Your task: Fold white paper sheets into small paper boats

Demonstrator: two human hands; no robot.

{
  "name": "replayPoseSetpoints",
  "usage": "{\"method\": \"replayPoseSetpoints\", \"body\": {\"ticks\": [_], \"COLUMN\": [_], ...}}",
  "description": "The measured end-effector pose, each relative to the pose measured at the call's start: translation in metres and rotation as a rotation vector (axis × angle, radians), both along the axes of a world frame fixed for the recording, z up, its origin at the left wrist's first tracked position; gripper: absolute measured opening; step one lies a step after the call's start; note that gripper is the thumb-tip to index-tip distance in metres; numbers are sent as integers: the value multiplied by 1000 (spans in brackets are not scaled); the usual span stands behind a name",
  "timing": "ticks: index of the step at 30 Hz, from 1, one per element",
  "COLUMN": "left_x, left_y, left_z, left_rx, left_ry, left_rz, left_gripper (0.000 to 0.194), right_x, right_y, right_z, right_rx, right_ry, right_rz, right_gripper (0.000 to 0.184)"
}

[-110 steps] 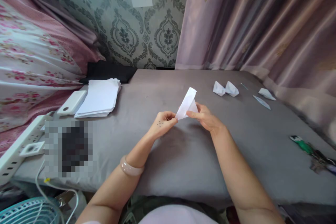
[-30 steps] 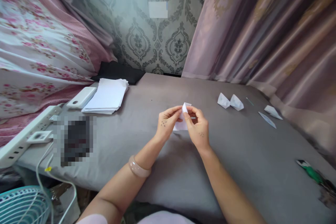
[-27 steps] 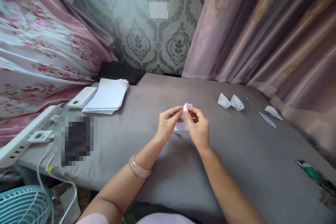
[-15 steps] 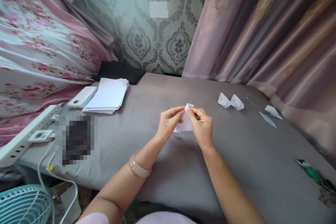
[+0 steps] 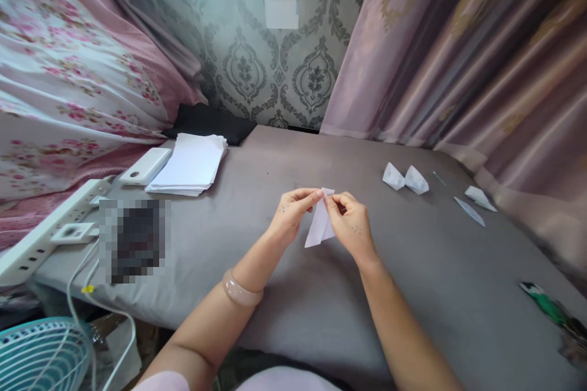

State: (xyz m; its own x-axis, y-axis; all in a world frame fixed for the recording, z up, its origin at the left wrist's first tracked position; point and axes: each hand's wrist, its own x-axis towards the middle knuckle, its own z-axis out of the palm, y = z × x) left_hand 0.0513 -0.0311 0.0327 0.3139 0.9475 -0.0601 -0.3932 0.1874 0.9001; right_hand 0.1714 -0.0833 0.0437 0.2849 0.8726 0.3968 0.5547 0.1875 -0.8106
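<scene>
Above the middle of the grey-covered table, a small folded sheet of white paper (image 5: 317, 229) is held between both hands. My left hand (image 5: 293, 211) pinches its upper left edge with thumb and index finger. On the upper right side, my right hand (image 5: 351, 220) grips the same paper, fingers curled behind it. The lower part of the sheet hangs down as a slanted strip with a second layer to its right. Part of the paper is hidden behind the right hand.
Two folded paper shapes (image 5: 416, 180) stand at the right, near more folded paper (image 5: 480, 198) and a thin stick (image 5: 439, 178). A paper stack (image 5: 188, 162), a white power bank (image 5: 145, 166) and a power strip (image 5: 27, 250) lie left. A green-handled tool (image 5: 545, 305) is far right; a fan (image 5: 43, 354) stands lower left.
The paper has turned in my hands, and its lower end now hangs further down as a slanted strip. My fingertips have come closer together at its top.
</scene>
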Motion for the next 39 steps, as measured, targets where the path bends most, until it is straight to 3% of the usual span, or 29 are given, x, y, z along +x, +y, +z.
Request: {"method": "replayPoseSetpoints", "body": {"ticks": [5, 11, 13, 17, 21, 39], "left_x": [1, -1, -1, 1, 4, -5], "left_y": [-2, -3, -2, -2, -2, 3], "left_z": [0, 5, 6, 3, -1, 3], "left_rx": [-27, -126, -158, -189, -232, -236], "left_ry": [-25, -158, -204, -217, -194, -88], "left_rz": [-10, 7, 4, 0, -3, 75], "left_gripper": [18, 21, 23, 27, 32, 14], "right_x": [-3, -3, -2, 0, -1, -4], "right_y": [-1, -3, -1, 3, 5, 5], "right_z": [-2, 3, 3, -1, -6, -14], "right_rx": [35, -20, -63, -171, -175, -100], "right_ry": [-109, -179, -61, 424, 580, 330], "right_rz": [-33, -105, -87, 109, 68, 128], "right_gripper": [24, 36, 30, 34, 35, 33]}}
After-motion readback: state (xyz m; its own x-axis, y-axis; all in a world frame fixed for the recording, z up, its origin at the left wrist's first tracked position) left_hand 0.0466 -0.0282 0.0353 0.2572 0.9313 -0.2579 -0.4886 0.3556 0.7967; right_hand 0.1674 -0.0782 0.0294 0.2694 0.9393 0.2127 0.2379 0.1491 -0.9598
